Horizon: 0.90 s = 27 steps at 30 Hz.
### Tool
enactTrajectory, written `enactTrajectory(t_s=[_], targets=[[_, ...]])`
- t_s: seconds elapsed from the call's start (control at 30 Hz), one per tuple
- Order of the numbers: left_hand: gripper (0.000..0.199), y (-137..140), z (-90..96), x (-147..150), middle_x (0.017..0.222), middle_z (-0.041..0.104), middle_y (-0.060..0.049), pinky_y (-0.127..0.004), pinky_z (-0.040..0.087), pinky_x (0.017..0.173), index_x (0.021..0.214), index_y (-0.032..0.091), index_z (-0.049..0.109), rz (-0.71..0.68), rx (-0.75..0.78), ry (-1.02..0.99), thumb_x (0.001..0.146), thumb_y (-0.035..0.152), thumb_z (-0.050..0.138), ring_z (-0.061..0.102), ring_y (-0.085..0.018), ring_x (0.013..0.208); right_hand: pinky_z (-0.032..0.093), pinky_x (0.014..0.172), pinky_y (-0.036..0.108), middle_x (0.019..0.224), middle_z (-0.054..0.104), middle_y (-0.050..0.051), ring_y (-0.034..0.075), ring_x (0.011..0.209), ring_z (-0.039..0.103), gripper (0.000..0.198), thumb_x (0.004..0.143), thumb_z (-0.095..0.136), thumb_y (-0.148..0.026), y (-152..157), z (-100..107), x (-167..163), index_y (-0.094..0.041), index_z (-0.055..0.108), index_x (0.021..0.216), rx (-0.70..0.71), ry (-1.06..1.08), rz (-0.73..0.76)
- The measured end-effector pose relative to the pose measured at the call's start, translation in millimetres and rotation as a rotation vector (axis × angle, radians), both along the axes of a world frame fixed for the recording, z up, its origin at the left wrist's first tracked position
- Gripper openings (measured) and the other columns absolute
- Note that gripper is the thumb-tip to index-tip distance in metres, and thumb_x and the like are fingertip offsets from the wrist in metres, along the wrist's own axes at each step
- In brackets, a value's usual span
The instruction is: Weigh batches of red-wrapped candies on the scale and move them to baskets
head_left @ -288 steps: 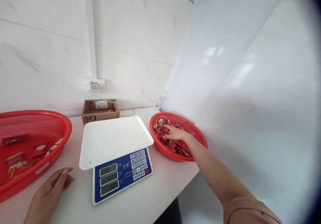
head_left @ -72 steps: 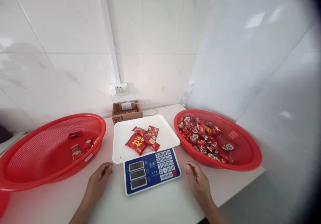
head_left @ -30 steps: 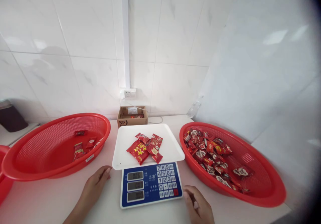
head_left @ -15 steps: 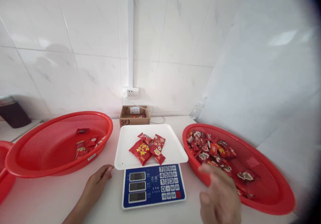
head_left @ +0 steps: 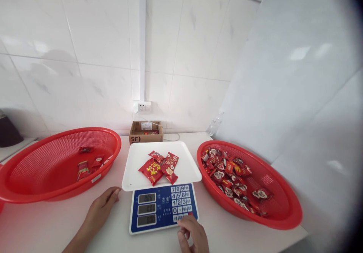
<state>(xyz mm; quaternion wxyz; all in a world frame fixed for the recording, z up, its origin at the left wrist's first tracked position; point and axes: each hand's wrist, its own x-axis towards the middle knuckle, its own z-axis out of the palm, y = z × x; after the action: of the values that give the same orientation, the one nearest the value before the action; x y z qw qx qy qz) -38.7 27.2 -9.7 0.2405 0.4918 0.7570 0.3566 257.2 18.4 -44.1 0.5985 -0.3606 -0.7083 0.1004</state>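
My left hand (head_left: pixel 105 204) rests on the table left of the scale, fingers loosely curled together, with nothing visible in it. Over the lower right keys of the blue digital scale (head_left: pixel 153 228) is my right hand (head_left: pixel 195 236), its fingers bent, thumb and index finger apart, holding nothing. One fingertip is at the bottom row of keys; whether it presses one I cannot tell. On the scale's white tray (head_left: pixel 187 169) lie several red candy packets (head_left: pixel 151 171), grouped in the middle. The scale has three small displays (head_left: pixel 147 208).
On the right, a red basket (head_left: pixel 286 221) holds many wrapped candies (head_left: pixel 227 177). A second red basket (head_left: pixel 25 190) on the left has several packets. Behind the tray are a cardboard box (head_left: pixel 144 137), a wall socket (head_left: pixel 142 107) and a clear plastic item (head_left: pixel 214 124).
My right hand has moved left, from beside the right basket to the scale's lower keys. The view has shifted slightly right. My left hand and the packets on the tray stay put.
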Motion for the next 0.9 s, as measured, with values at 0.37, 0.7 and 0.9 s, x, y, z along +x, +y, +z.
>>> enactTrajectory(t_s=[0.37,0.7,0.9], targets=[[0.045,-0.1,0.2,0.7,0.074,0.067,-0.001,-0.026,0.048,0.07,0.089,0.023,0.063,-0.022,0.029,0.028,0.077,0.059,0.039,0.064,-0.02,0.078,0.046,0.049,0.025,0.065,0.064,0.002,0.014,0.051,0.055,0.018,0.085,0.05,-0.033,-3.3,1.3,6.2,-0.023,0.064,0.088,-0.051,-0.057,-0.026],[0.044,-1.1,5.2,3.8,0.075,0.067,-0.002,-0.028,0.048,0.074,0.092,0.024,0.062,-0.013,0.004,0.0,0.077,0.058,0.039,0.064,-0.021,0.08,0.046,0.049,0.025,0.064,0.064,0.001,0.012,0.047,0.053,0.016,0.086,0.049,-0.031,-2.3,3.7,6.2,-0.024,0.063,0.085,-0.034,-0.068,-0.013],[0.044,-0.7,2.4,2.8,0.077,0.067,-0.002,-0.027,0.048,0.073,0.092,0.024,0.062,-0.005,0.0,0.0,0.077,0.058,0.04,0.064,-0.021,0.082,0.046,0.049,0.024,0.068,0.066,0.002,0.013,0.048,0.054,0.015,0.086,0.05,-0.03,-3.5,5.8,6.3,-0.024,0.064,0.086,-0.042,-0.066,-0.021]])
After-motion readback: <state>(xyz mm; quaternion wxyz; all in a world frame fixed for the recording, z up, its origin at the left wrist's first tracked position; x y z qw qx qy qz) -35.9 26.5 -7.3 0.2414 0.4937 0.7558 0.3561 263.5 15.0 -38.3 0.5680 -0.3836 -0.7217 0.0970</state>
